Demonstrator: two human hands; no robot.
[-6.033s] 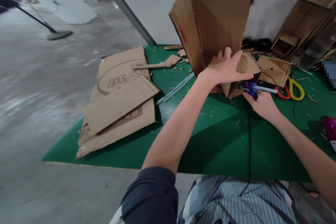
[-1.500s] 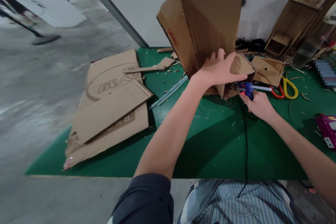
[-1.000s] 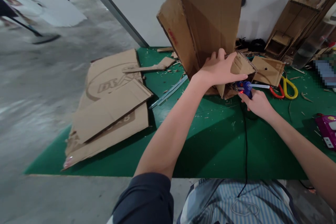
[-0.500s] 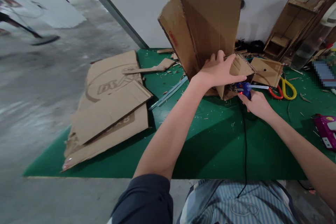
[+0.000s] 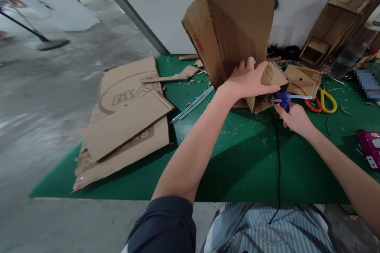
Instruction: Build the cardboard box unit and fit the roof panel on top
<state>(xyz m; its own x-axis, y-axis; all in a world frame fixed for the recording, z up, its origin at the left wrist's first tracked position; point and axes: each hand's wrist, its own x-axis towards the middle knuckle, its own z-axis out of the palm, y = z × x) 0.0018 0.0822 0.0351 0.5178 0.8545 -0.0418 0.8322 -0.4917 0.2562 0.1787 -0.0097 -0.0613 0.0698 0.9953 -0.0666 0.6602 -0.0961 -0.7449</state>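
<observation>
A folded cardboard box (image 5: pixel 240 27) with tall, upright panels stands at the back of the green table. My left hand (image 5: pixel 245 81) lies across its lower part with fingers spread, steadying a small cardboard compartment (image 5: pixel 274 73) between thumb and fingers. My right hand (image 5: pixel 297 118) is wrapped round a blue glue gun (image 5: pixel 282 99), a red light glowing on it and a pale glue stick (image 5: pixel 300 97) sticking out of its back. The gun's nozzle points left, at the lower edge of the compartment beneath my left thumb. The nozzle tip is hard to make out.
Flat cardboard sheets (image 5: pixel 127 126) lie at left, with clear glue sticks (image 5: pixel 192 104) beside them. Red-and-yellow scissors (image 5: pixel 326 101), a cardboard piece with a hole (image 5: pixel 304 81) and a purple power strip (image 5: pixel 369 148) are at right. The gun's black cord (image 5: pixel 278 158) hangs over the table edge.
The glue gun and my right hand have shifted slightly right, away from the compartment. My left hand keeps its place on the cardboard. The whole view has drifted a little.
</observation>
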